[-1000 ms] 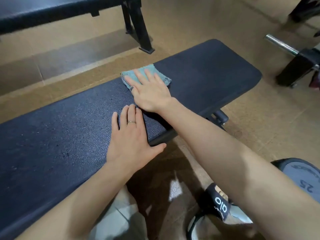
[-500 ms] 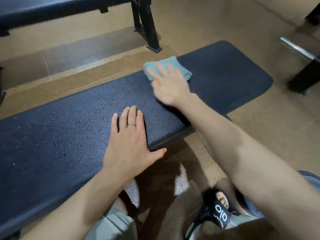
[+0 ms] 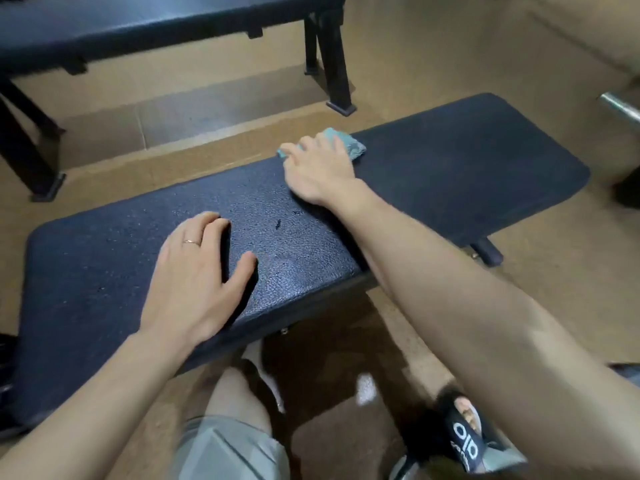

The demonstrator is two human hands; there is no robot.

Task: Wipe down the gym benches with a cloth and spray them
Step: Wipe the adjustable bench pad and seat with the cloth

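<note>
A: Status on the near bench [image 3: 467, 174]?

B: Wipe step, mid-pass. Right hand [image 3: 320, 171] is on the teal cloth [image 3: 348, 143] at the pad's far edge, about mid-length. Fingers look bent over the cloth, pressing it down; can't tell if it's a real grip or just a flat press.

A: Left?

B: Left hand [image 3: 197, 271] rests on the pad near the front edge, fingers relaxed, holding nothing. Ring [image 3: 191, 241] on one finger. Reads as a brace.

A: Coverage?

B: Wet specks and a sheen on the pad between the hands, so I'd judge spray is on and that patch isn't fully wiped. Pad end right of the cloth looks matte.

A: Next move?

B: Probably drag the cloth back toward the front edge across the wet patch, even pressure. Left hand sits on a strip to wipe, so it needs lifting or shifting. Second bench [image 3: 138, 26] behind looks undone; can't confirm. No spray bottle in view.
</note>
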